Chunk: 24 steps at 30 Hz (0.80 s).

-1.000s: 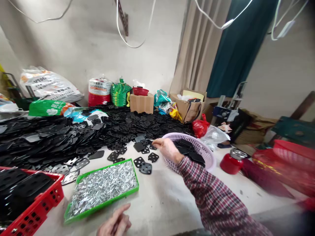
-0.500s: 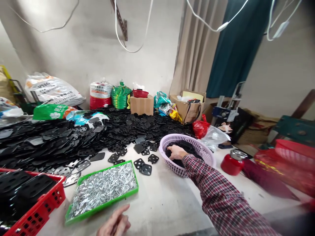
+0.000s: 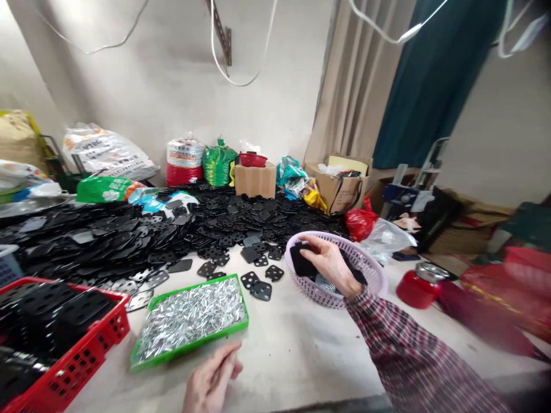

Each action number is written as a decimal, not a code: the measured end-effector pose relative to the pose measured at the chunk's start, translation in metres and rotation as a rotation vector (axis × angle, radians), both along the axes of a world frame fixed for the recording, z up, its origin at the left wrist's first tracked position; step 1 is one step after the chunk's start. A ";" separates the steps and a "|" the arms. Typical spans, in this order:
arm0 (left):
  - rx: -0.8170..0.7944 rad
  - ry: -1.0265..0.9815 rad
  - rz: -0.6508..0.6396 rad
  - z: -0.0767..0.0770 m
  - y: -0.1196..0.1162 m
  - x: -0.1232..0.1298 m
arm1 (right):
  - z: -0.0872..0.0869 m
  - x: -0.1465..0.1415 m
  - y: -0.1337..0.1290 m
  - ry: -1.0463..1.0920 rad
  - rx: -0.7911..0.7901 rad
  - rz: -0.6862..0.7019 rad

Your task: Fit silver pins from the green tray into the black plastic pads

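Black plate [image 3: 302,261] sits just inside the left rim of the lilac basket [image 3: 379,282], pinched between the right hand's [image 3: 331,265] thumb and fingers near its top edge, a hold that probably leaves the lower part free of the pile. Its broad face tilts toward the viewer; with 1 side covered, its long axis cannot be told. Near the table's [image 3: 279,358] front edge, the left hand's [image 3: 213,376] fingers are drawn together, index pointing right; whether they hold anything is unclear.

Black plate [image 3: 302,262] now in right hand [image 3: 330,263]
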<state>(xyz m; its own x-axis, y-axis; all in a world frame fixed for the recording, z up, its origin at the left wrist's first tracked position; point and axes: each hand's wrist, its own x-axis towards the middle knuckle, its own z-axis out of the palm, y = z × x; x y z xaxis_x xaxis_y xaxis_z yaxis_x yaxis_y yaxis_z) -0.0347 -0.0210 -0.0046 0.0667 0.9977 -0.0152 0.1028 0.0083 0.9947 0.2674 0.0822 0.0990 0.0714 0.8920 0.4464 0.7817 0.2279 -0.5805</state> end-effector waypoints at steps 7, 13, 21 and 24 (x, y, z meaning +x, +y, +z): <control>-0.213 -0.602 0.077 0.030 -0.009 0.049 | -0.042 -0.138 -0.079 -0.104 0.162 0.337; -0.291 -0.837 0.125 0.007 -0.006 0.030 | -0.063 -0.151 -0.083 0.214 -0.019 0.561; -0.228 -0.851 0.187 0.025 -0.012 0.014 | -0.079 -0.096 0.007 -0.267 -0.262 0.109; -0.192 -0.812 0.127 0.030 -0.014 0.011 | -0.094 -0.098 0.016 -0.328 -0.301 0.125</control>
